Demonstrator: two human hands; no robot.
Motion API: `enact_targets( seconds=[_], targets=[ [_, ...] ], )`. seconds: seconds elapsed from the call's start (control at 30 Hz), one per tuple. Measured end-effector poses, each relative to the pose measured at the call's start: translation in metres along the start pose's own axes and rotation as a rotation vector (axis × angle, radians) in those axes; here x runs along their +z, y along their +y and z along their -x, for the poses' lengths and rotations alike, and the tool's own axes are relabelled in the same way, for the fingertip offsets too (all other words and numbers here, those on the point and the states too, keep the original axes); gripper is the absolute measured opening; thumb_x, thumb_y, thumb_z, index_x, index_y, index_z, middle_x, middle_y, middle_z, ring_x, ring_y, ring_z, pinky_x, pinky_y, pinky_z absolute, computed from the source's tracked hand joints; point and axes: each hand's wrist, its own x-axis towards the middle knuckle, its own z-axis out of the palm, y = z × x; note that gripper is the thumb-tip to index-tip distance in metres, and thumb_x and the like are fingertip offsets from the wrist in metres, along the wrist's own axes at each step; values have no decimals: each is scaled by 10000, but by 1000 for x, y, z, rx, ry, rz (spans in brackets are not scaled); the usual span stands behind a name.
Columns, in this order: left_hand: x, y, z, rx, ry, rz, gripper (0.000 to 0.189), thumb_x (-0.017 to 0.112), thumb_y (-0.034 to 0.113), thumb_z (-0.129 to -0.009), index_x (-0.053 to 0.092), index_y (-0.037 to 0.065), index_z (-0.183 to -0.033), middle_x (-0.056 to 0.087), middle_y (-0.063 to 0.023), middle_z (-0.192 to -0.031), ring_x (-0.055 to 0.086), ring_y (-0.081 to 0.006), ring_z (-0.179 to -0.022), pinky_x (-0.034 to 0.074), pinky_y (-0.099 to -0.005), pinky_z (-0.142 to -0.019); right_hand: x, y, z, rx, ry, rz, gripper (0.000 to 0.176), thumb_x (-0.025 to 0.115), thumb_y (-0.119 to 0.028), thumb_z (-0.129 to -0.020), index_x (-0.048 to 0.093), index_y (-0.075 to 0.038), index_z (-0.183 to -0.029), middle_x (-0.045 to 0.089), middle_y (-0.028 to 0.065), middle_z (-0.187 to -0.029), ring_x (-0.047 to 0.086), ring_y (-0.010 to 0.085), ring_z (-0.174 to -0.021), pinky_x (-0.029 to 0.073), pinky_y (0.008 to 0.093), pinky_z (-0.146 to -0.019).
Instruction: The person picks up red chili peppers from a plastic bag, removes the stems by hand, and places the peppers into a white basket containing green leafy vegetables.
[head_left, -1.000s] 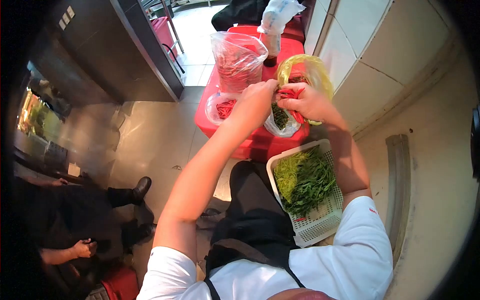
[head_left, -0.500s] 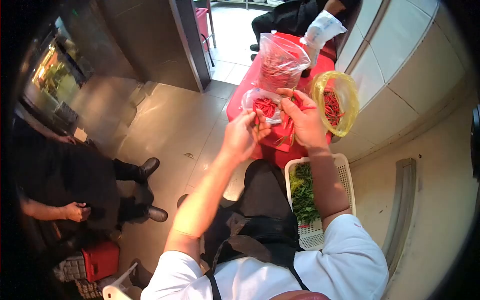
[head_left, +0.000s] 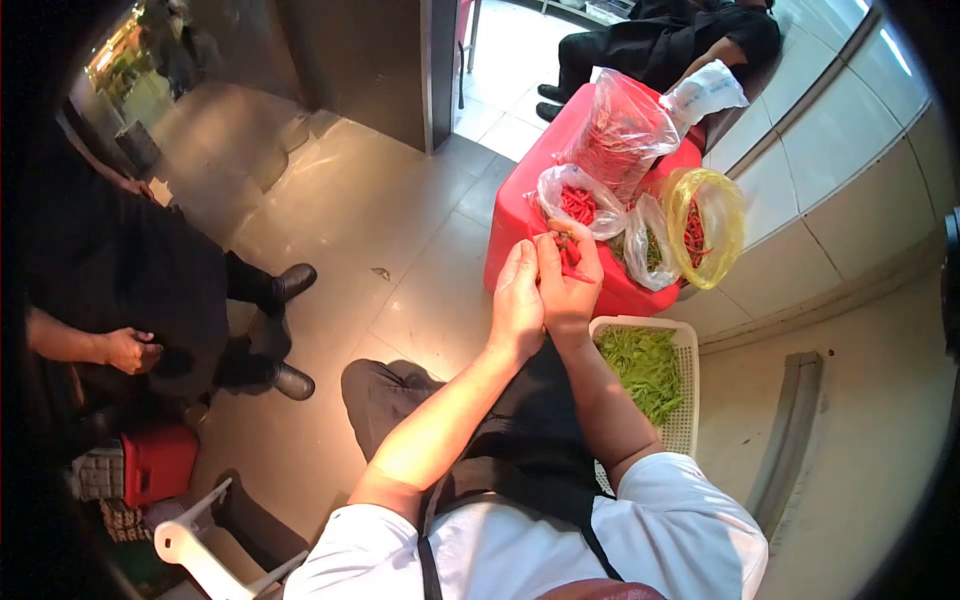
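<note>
The right hand (head_left: 568, 292) grips red chilies (head_left: 573, 271) at its fingertips, the left hand (head_left: 518, 308) (whether it pinches any, I cannot tell) close beside it, a small clear bag (head_left: 609, 214) just beyond, a yellow bag (head_left: 735, 218) farther right.

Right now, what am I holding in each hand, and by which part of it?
Red chilies in your right hand, within its curled fingers; their exact gripped part is unclear. Whether your left hand holds any can't be told.

Red box (head_left: 165, 462) near a white chair (head_left: 182, 543), black shoes (head_left: 294, 284) on tiled floor (head_left: 400, 290)
</note>
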Motion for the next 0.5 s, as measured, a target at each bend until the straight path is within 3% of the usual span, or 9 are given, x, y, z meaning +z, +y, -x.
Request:
enact_targets(
  seconds=[0.13,0.23,0.33,0.37,0.5],
  targets=[
    [-12,-5,2,9,-40,108,372,352,317,-1055,513,40,-1244,573,-49,-1146,551,-116,-1031,452,-257,-904,7,1,7,133,-75,-125,175,577,-66,-925,597,5,-1084,621,79,-1035,563,131,-966,458,269,-847],
    [-8,-2,11,18,6,109,356,362,311,-1053,521,45,-1227,574,-43,-1131,549,-106,-1015,455,-260,-895,4,16,10,164,-142,-48,171,545,-75,-921,612,-1,-1060,625,102,-1040,566,197,-1001,435,307,-894],
    [-10,-6,18,40,-38,109,348,374,309,-1050,519,50,-1231,574,-42,-1127,551,-111,-1011,456,-263,-891,0,11,3,-265,-171,388,206,463,-87,-955,603,2,-1077,617,87,-1042,555,195,-996,431,310,-907],
    [-11,-8,20,47,-55,95,348,379,307,-1049,517,48,-1236,574,-41,-1127,552,-114,-1012,455,-263,-893,-2,11,2,-210,-182,377,221,452,-77,-940,605,3,-1078,603,117,-1110,524,245,-1083,407,344,-952],
    [-5,-5,18,89,-55,74,342,391,301,-1047,512,46,-1240,574,-41,-1127,556,-118,-1008,456,-265,-893,-3,8,2,-110,-232,265,275,405,-113,-982,604,1,-1132,584,126,-1192,517,239,-1140,404,341,-979]
  ],
)
